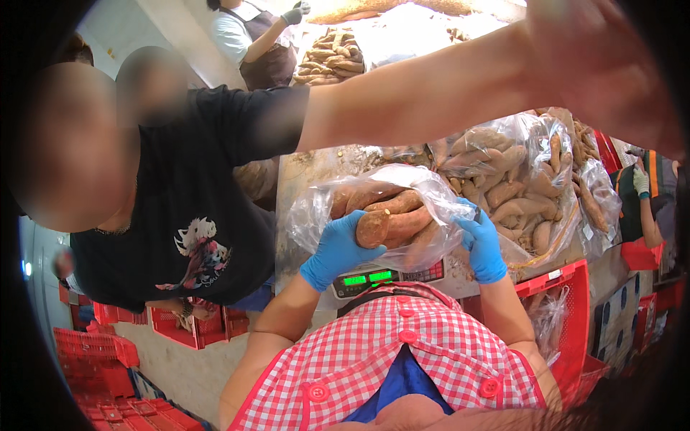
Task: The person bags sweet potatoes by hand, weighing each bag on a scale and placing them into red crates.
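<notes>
A clear plastic bag (411, 174) holding several brown sweet potatoes (404, 222) sits over a digital scale (367, 279) with a lit green display. My left hand (336, 250), in a blue glove, is wrapped round a thick sweet potato (371, 228) at the bag's near left side. My right hand (483, 246), also gloved in blue, pinches the bag's plastic on the right side. The bag partly covers the scale, so its platform is hidden.
A co-worker in a black shirt (215, 179) stands close on my left, one arm (424, 93) stretched across above the table (302, 169). More bagged sweet potatoes (503, 190) lie right of the scale. Red crates (578, 316) stand at both sides. Other workers are farther off.
</notes>
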The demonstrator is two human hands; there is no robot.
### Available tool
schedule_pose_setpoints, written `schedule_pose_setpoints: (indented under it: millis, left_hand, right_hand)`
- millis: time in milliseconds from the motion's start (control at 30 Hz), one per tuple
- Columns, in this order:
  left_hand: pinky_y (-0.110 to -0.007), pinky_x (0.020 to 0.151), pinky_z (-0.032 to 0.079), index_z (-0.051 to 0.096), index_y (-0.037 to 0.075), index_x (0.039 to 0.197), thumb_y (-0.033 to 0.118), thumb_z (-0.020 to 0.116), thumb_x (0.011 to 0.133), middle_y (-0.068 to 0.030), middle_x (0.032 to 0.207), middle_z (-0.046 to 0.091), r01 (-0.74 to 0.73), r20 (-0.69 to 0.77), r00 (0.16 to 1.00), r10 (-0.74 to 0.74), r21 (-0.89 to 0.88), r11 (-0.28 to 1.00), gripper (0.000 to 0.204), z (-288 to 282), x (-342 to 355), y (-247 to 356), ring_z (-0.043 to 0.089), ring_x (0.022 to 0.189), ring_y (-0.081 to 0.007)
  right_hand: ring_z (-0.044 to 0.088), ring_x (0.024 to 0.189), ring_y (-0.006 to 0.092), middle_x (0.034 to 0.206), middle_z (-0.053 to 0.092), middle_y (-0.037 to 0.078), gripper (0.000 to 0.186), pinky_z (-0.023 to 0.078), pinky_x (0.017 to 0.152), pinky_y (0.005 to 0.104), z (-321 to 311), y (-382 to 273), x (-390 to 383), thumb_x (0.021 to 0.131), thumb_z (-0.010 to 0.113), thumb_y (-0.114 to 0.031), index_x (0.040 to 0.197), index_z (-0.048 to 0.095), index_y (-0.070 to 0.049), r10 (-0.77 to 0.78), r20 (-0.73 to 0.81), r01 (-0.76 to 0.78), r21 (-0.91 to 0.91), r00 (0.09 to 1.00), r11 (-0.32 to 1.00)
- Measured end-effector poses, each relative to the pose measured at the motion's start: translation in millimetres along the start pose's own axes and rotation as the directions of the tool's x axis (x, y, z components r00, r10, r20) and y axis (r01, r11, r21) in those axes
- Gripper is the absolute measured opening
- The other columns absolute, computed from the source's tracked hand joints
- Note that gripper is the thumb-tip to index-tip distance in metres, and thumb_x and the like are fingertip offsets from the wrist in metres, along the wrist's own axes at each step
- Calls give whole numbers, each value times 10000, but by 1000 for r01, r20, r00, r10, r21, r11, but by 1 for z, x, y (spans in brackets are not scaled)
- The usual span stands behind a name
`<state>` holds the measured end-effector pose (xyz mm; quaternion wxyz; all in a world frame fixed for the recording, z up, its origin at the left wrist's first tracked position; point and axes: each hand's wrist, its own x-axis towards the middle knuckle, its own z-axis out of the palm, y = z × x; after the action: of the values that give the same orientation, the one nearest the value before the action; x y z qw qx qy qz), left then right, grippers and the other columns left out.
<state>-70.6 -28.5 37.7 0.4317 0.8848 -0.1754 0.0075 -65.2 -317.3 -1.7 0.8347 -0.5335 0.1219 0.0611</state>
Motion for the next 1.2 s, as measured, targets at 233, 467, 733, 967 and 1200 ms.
schedule_pose_setpoints:
  millis: [233, 467, 733, 967, 1200]
  left_hand:
    - [-310, 868, 491, 588, 23, 1162, 242, 816, 731, -89, 1067, 660, 140, 148, 986, -71, -531, 836, 534, 17, 3, -3, 605, 982, -139]
    - [-329, 871, 529, 503, -1, 1268, 52, 740, 760, -115, 1168, 626, 249, 308, 948, -76, -577, 778, 563, 22, 3, 5, 631, 986, -178]
    - [-314, 863, 498, 541, 13, 1229, 150, 804, 718, -80, 1116, 633, 155, 302, 953, 3, -496, 854, 591, 28, -2, 28, 599, 1000, -145]
    - [-322, 863, 504, 569, 10, 1182, 174, 818, 692, -98, 1068, 654, 153, 317, 948, -14, -419, 895, 574, 27, -3, 43, 621, 976, -170]
    - [-338, 817, 517, 590, 14, 1125, 220, 824, 678, -145, 1018, 668, 46, 281, 958, 49, -322, 946, 545, 33, -3, 42, 651, 925, -209]
  right_hand:
    - [382, 554, 12, 1031, 633, 10, 421, 297, 486, 169, -13, -8, 1, 886, 546, -84, 1300, 514, -15, -128, -36, 128, 11, 991, 992]
    - [459, 608, 43, 900, 607, 25, 409, 378, 553, 184, 8, -34, -42, 952, 524, -175, 1320, 500, 3, -446, 1, 427, -293, 895, 855]
    - [617, 742, 336, 889, 623, 164, 479, 505, 667, 369, 46, -56, -63, 882, 599, -135, 1350, 510, -84, -212, 620, 654, -692, 755, 306]
    - [629, 732, 329, 851, 632, 150, 473, 504, 649, 383, 41, -43, -57, 885, 610, -184, 1338, 520, -84, -383, 642, 742, -629, 665, 233]
    - [622, 709, 315, 837, 625, 141, 456, 498, 635, 375, 34, -42, -62, 881, 611, -174, 1324, 536, -92, -348, 641, 724, -657, 684, 210]
